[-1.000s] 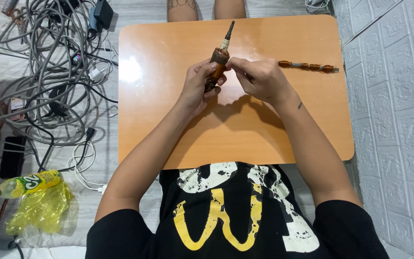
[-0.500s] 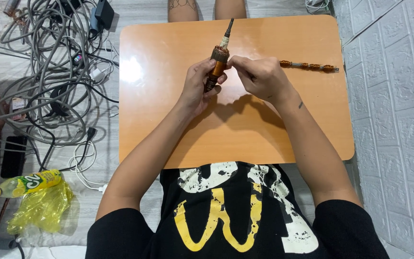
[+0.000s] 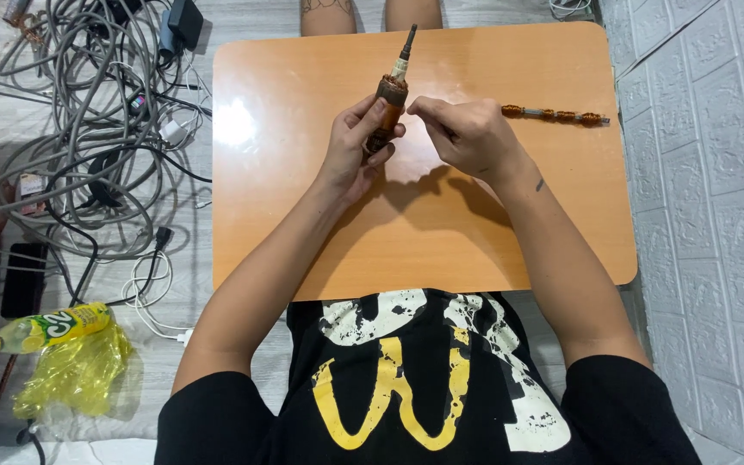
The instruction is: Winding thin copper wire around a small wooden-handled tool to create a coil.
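**Rusty motor armature held up over the little orange table**

Left hand (image 3: 350,151) has its fingers wrapped tight round the lower body of a brown, rusty-looking motor armature (image 3: 387,108), upper middle of the frame. Its long axis runs from the palm up and slightly right, with the thin dark shaft tip pointing toward the top edge of the table. Looks lifted off the surface rather than lying on it, though I can't be sure from straight above

Right hand (image 3: 467,133) is just beside it on the right, fingers curled and pinched together, tips almost at the armature's midsection. Can't tell if it's pinching anything small or actually touching the thing. So the armature sits directly left of those fingertips, and the left hand is the one carrying it

Further right, well apart from both hands, a thin brown beaded rod (image 3: 553,114) lies flat, running left-right

Surface is a small rounded orange wooden table (image 3: 424,250) over the person's lap. Left of frame there's a big tangle of grey and black cables (image 3: 88,129) on a pale floor, a yellow-capped drink bottle (image 3: 40,330) on a yellow plastic bag (image 3: 75,375) lower left, and a white tiled wall (image 3: 708,172) on the right
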